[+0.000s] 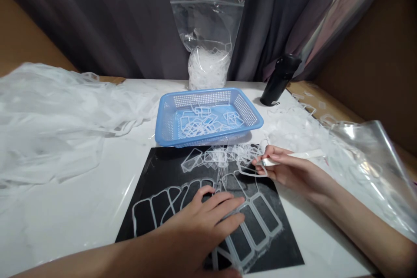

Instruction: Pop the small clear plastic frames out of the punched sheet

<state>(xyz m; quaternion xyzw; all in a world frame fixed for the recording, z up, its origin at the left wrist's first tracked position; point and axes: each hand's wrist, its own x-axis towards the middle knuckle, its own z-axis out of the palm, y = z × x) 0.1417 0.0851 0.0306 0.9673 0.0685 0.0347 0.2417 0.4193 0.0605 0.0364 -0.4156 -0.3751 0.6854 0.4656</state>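
Observation:
My left hand (216, 217) lies with fingers spread on a sheet of joined translucent white rectangular frames (257, 221), pressing it against a black mat (163, 156). Above and right of it, my right hand (286, 167) is closed around a slim white craft knife (306, 154), its tip pointing left. A loose white frame (252, 173) hangs at the right fingertips; whether they pinch it or only touch it I cannot tell. Small clear cut-out pieces (216, 156) lie piled along the far edge of the mat, just left of my right hand.
Behind the mat stands a blue basket (208, 141) with several white frames inside. A zip bag (208, 65) of frames stands behind it, a black bottle (280, 80) to the right. White sheets (58, 108) heap at left; clear scraps (299, 130) and plastic (361, 147) lie at right.

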